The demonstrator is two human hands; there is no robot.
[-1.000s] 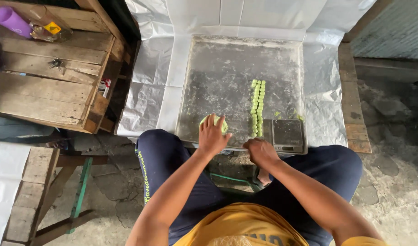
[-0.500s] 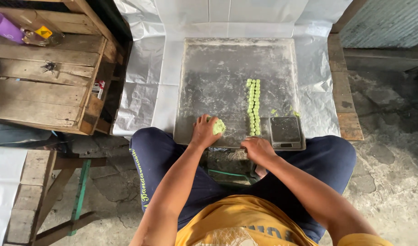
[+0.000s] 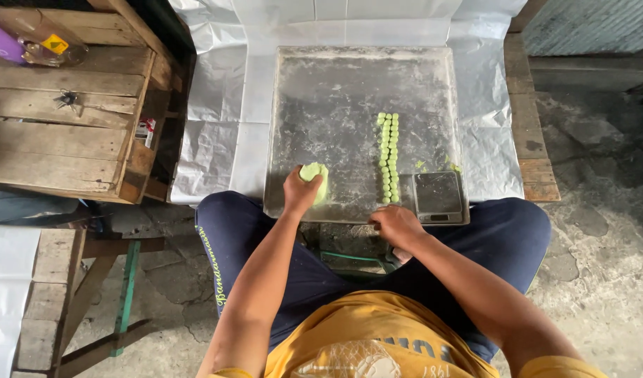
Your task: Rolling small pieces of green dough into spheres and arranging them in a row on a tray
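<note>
The left hand (image 3: 300,190) is closing around a pale green dough lump (image 3: 314,175), fingers wrapped over its near side and pressing it down on the tray (image 3: 335,91), at the tray's near edge. Gripped this way the lump is staying put on the floured metal and is ready for pieces to be pulled off it.

The right hand (image 3: 397,225) is resting just off the tray's near edge, fingers curled loosely inward; whether it is pinching a bit of dough I cannot tell, since the fingertips are turned away from the camera. It is lying next to the scale (image 3: 438,197), which is sitting on the tray's near right corner, close enough for weighing without a stretch.

Just left of the scale, small green dough balls (image 3: 388,157) are lying in two tidy rows running from the tray's near edge toward its middle, set touching one another so that the rest of the tray stays free. A few green crumbs (image 3: 433,165) are scattered just beyond the scale.

The tray is lying on white plastic sheeting (image 3: 216,119), which is covering the worktop and keeping flour off it. Left of the tray, a wooden crate (image 3: 69,133) is standing, with a purple bottle (image 3: 3,42) on its far corner.
</note>
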